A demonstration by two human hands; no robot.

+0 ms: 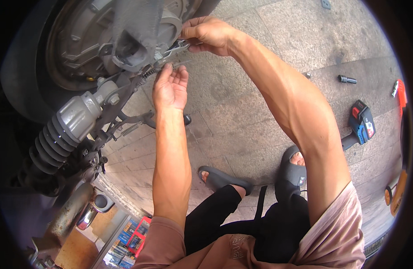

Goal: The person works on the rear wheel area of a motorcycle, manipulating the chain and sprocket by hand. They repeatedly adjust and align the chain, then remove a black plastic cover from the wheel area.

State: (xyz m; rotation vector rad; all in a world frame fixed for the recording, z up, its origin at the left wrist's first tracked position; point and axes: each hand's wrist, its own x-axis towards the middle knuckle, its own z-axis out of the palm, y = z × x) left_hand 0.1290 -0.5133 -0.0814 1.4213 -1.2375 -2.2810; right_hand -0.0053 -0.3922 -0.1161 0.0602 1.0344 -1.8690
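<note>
My left hand (171,88) pinches a thin brake rod or cable end (181,64) between thumb and fingers. A small coil spring (151,72) sits around it just left of the fingertips. Above, my right hand (208,35) has its fingers closed around the outer end of a metal brake arm (174,49) beside the wheel hub (169,28). What lies inside those fingers is partly hidden. The motorbike's rear wheel (75,50) fills the upper left, and a grey swingarm end (134,37) partly covers it.
A shock absorber (75,117) and a stand with a spring (129,130) are at left. On the paving lie a black socket (347,79), a small metal part (308,75) and a cordless power tool (361,124). Shelved boxes (124,238) show at lower left.
</note>
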